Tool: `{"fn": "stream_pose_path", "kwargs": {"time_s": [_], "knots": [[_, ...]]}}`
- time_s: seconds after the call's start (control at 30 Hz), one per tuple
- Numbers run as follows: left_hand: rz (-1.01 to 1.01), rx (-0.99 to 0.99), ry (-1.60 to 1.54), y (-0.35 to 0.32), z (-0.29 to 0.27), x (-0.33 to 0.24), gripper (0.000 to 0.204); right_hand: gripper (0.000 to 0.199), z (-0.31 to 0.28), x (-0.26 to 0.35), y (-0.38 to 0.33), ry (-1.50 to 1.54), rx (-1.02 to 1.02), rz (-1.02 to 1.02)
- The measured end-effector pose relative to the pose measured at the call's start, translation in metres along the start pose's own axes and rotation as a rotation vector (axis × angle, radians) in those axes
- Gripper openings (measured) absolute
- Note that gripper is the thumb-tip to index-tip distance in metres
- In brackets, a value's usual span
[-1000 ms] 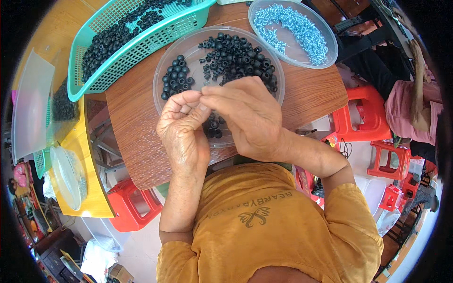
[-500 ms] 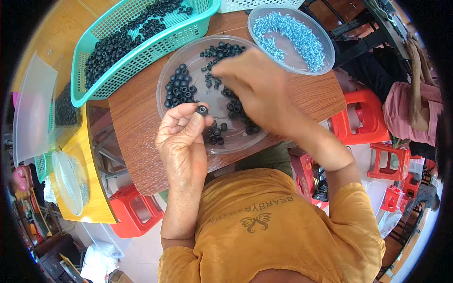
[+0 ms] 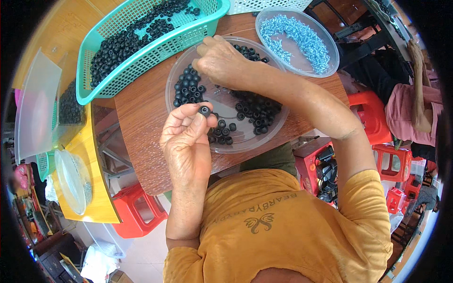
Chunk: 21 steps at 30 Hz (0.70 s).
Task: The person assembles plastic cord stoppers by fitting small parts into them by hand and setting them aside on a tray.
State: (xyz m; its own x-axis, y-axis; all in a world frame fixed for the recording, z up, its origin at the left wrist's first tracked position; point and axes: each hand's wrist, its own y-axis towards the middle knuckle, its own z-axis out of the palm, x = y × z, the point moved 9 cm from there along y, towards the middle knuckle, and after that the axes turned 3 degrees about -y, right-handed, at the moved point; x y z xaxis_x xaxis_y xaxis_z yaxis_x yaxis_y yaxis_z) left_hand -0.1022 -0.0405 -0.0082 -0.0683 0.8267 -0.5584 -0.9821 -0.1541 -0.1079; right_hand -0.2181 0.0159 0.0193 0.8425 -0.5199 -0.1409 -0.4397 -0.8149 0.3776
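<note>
1. Black ring (image 3: 205, 111), small and rubbery with a pale centre, sits pinched between the left thumb tip and forefinger tip, hole facing up toward the camera.
2. Left hand (image 3: 188, 141) is raised just above the near rim of the clear round tray (image 3: 172, 101); the other fingers (image 3: 175, 123) curl loosely beside the ring, not touching it.
3. Right hand (image 3: 222, 61) reaches across the tray's far side, knuckles up, fingers bent down into the loose black rings (image 3: 255, 111); whether they grip anything, cannot tell.
4. A second cluster of rings (image 3: 188, 89) lies at the tray's left side, a few more near its front rim.
5. Tray rests mid-table on the brown wooden table (image 3: 141, 118).
6. Teal basket (image 3: 141, 47) of black rings stands at the table's far left corner, touching the tray's rim.
7. Clear bowl of pale blue pieces (image 3: 297, 40) stands at the far right corner.
</note>
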Motion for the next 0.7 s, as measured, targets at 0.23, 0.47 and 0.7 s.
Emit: {"fn": "stream_pose_path", "kwargs": {"time_s": [0.23,0.47,0.7], "knots": [[-0.023,-0.016,0.021,0.002,0.0,0.005,0.018,0.007,-0.052,-0.017,-0.023,0.534,-0.212,0.209],[-0.045,-0.048,0.035,0.004,-0.001,0.016,0.017,0.013,-0.064,-0.001,-0.055,1.216,-0.177,0.552],[-0.068,-0.062,0.07,0.002,0.0,0.022,0.016,0.012,-0.088,0.015,-0.073,0.775,-0.46,0.336]]}}
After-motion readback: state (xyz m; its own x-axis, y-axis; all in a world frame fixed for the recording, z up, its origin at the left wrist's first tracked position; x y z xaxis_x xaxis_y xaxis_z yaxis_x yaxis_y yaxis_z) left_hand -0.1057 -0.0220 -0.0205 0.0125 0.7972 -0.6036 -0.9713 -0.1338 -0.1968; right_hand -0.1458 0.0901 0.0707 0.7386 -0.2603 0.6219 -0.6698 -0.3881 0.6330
